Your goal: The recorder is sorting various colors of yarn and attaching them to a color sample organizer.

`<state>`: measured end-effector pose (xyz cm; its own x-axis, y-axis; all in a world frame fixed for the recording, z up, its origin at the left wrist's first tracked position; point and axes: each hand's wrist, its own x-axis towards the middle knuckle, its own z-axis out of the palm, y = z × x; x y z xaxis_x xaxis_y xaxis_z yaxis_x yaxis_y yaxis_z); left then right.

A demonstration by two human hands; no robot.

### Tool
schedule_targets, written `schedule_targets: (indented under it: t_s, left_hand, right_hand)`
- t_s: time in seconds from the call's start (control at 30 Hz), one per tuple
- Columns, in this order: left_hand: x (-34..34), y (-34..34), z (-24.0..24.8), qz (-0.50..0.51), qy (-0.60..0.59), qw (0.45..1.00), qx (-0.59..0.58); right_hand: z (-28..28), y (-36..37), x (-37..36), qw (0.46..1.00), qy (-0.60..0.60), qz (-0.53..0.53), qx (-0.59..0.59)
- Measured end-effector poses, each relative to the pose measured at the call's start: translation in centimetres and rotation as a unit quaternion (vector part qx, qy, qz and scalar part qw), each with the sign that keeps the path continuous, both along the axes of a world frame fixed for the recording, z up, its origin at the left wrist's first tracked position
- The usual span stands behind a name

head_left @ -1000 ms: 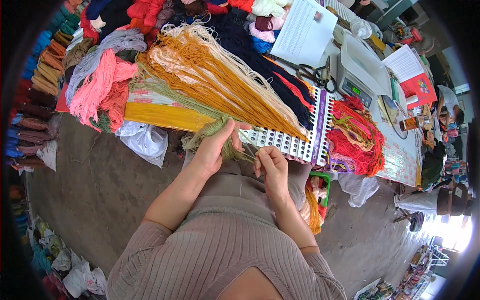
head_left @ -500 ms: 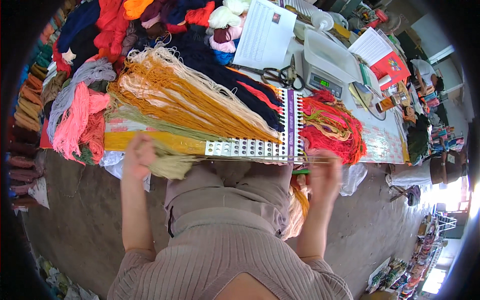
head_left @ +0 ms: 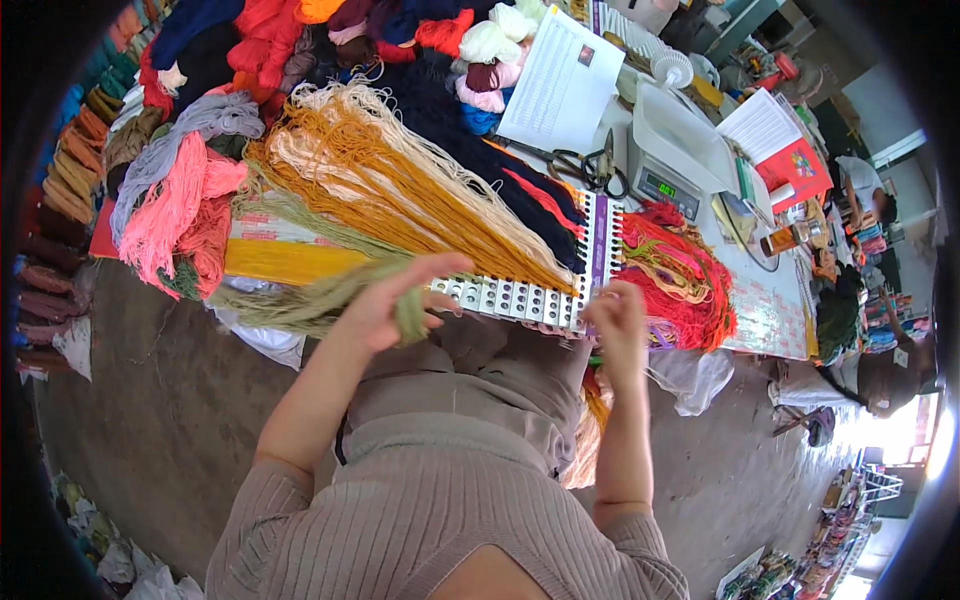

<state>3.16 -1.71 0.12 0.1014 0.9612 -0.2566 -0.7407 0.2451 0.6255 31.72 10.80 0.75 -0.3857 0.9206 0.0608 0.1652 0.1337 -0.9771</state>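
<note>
My left hand (head_left: 375, 312) holds a hank of pale olive-green yarn (head_left: 325, 297). The yarn hangs through the palm, with a loop below the outstretched fingers. At the near table edge, my right hand (head_left: 618, 318) has its fingers bent together beside the end of a white card with punched holes and a purple stripe (head_left: 598, 240); anything between these fingertips is too small to make out. Mustard-gold yarn (head_left: 400, 205), cream yarn (head_left: 445, 175) and navy yarn (head_left: 490, 190) fan out from the card's holes to the far left. Red and pink yarn (head_left: 690, 285) bunches on its right.
Scissors (head_left: 590, 170), a digital scale with a clear tray (head_left: 665, 190) and a printed sheet (head_left: 562, 80) lie at the back. Pink yarn (head_left: 170, 220) droops over the table's left edge. A small amber bottle (head_left: 790, 238) lies at the right.
My left hand has moved right and up with the olive yarn, its fingers now stretched out. My right hand has shifted slightly left and up to the card. The strands stretched between them no longer show.
</note>
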Motion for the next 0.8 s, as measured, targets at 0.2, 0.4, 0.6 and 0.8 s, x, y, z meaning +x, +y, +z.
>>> schedule_targets:
  t_s: [0.2, 0.4, 0.6, 0.8]
  left_hand:
    - [4.3, 2.5, -2.3, -0.091, 0.028, 0.987, -0.132]
    - [5.1, 4.7, -3.9, -0.1, 0.101, 0.979, -0.149]
    - [6.0, 6.8, -4.7, -0.057, 0.253, 0.961, -0.098]
    - [6.5, 7.0, -5.3, -0.058, 0.301, 0.948, -0.083]
  right_hand:
    - [-4.5, 0.3, -5.6, 0.987, -0.1, 0.11, -0.057]
    - [-5.3, 0.4, -6.7, 0.986, -0.156, 0.053, -0.028]
    - [-5.0, 0.6, -6.9, 0.979, -0.197, 0.036, 0.022]
    - [-5.2, 1.4, -6.7, 0.982, -0.159, 0.094, -0.03]
